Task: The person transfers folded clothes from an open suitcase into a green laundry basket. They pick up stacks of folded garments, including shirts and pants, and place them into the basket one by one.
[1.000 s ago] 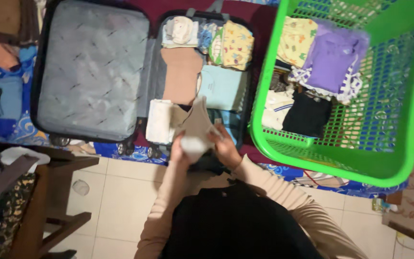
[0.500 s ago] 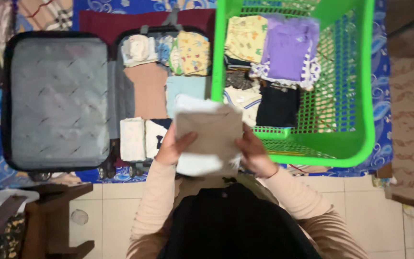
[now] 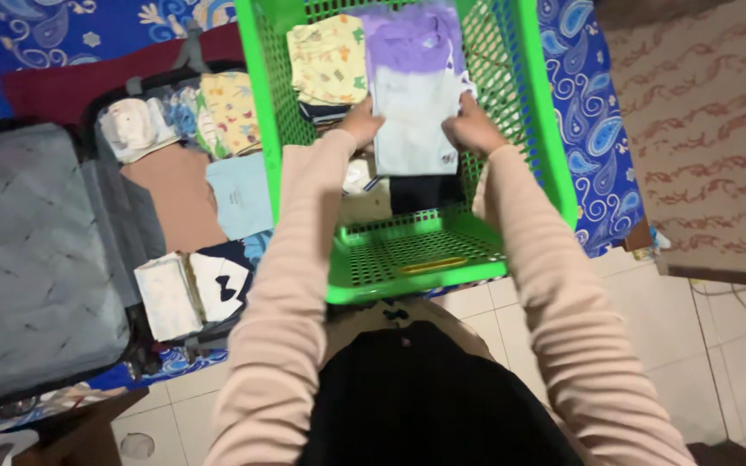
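Now | left hand, right hand clamp pale folded cloth | inside green basket walls

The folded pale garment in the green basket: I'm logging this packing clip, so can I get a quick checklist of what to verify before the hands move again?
1. Left hand on the pale folded garment: ok, it grips the left edge.
2. Right hand on the garment: ok, it grips the right edge.
3. Garment folded flat: ok.
4. Garment inside the green basket: ok, over the stacked clothes.
5. Suitcase open: ok, lid lies flat.
6. Free room in the suitcase: cannot tell; folded clothes cover most of the visible half.
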